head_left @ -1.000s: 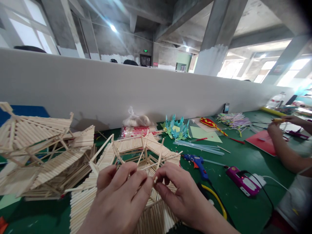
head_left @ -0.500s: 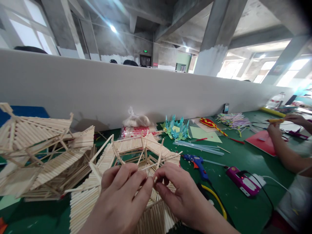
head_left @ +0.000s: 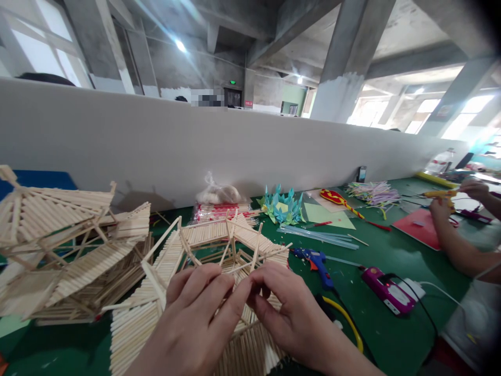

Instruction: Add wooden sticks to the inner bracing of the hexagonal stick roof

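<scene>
The left hand and right hand met at their fingertips, fingers curled (what they pinched, I couldn't tell), above the stick model at six o'clock in view; the blue glue gun lay toward their two o'clock.

White partition behind green tabletop; past it I see concrete pillar, lit lamp, bright windows.

I counted two stick models and two glue guns. I also saw one paper flower.
</scene>
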`<state>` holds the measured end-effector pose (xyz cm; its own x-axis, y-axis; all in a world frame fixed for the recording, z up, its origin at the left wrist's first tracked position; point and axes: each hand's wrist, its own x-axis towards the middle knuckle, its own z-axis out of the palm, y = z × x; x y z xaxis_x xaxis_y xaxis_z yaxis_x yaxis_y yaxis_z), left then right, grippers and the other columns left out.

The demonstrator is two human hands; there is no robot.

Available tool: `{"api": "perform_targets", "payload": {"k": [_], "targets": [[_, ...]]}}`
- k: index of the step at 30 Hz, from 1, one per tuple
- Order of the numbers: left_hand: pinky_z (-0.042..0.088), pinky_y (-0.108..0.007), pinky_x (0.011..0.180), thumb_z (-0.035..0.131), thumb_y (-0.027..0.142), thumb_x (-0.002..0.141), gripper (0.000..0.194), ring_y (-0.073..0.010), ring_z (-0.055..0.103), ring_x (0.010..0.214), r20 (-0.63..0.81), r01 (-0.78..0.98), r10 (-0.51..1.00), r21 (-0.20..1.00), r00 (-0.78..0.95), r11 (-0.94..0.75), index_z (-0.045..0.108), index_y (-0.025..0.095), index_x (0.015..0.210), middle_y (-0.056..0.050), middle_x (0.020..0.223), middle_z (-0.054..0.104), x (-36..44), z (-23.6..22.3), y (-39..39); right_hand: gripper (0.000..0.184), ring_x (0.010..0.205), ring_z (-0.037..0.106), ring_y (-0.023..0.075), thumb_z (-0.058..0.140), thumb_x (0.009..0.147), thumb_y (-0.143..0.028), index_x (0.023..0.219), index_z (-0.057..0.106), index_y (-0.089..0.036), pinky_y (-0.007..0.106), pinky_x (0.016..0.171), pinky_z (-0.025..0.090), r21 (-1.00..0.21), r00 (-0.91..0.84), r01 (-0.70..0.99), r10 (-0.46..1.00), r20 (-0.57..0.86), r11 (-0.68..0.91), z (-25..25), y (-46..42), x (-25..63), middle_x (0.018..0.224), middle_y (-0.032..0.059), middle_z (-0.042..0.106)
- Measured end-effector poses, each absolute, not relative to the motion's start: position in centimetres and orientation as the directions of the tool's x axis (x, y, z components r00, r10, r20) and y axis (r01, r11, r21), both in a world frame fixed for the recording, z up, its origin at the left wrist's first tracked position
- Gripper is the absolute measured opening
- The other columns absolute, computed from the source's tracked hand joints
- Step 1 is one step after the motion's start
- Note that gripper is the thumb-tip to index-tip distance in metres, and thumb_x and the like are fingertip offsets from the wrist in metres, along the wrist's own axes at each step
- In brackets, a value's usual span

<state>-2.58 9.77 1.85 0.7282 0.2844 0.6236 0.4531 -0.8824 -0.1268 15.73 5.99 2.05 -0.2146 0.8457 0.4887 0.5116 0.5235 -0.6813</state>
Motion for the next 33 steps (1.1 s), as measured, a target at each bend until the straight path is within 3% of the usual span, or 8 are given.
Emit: {"api": "perform_targets", "payload": {"k": [8, 33], "targets": [[0.028, -0.04, 0.081, 0.037, 0.008, 0.086, 0.032, -0.0257, 0.04, 0.094, 0.632, 0.427, 0.24, -0.16, 0.737, -0.89, 0.053, 0.008, 0.113, -0.008, 0.096, 0.053, -2.21, 2.11, 9.92, 0.009, 0.071, 0.05, 0.0109, 0.05, 0.082, -0.01, 0.083, 0.056, -0.016, 0.022, 0.065, 0.04, -0.678, -0.216, 0.512, 0.843, 0.492, 0.527, 1.91, 5.95, 15.79, 0.075, 0.0004, 0.056], [0.032, -0.039, 0.08, 0.041, 0.016, 0.086, 0.032, -0.0235, 0.043, 0.091, 0.634, 0.435, 0.321, -0.027, 0.704, -0.9, 0.056, 0.016, 0.115, -0.005, 0.093, 0.062, -2.37, 2.24, 9.86, 0.011, 0.073, 0.05, 0.0123, 0.048, 0.08, -0.007, 0.082, 0.055, -0.015, 0.023, 0.065, 0.04, -0.647, -0.241, 0.57, 0.856, 0.457, 0.506, 2.38, 5.69, 15.95, 0.077, 0.0019, 0.056]]}}
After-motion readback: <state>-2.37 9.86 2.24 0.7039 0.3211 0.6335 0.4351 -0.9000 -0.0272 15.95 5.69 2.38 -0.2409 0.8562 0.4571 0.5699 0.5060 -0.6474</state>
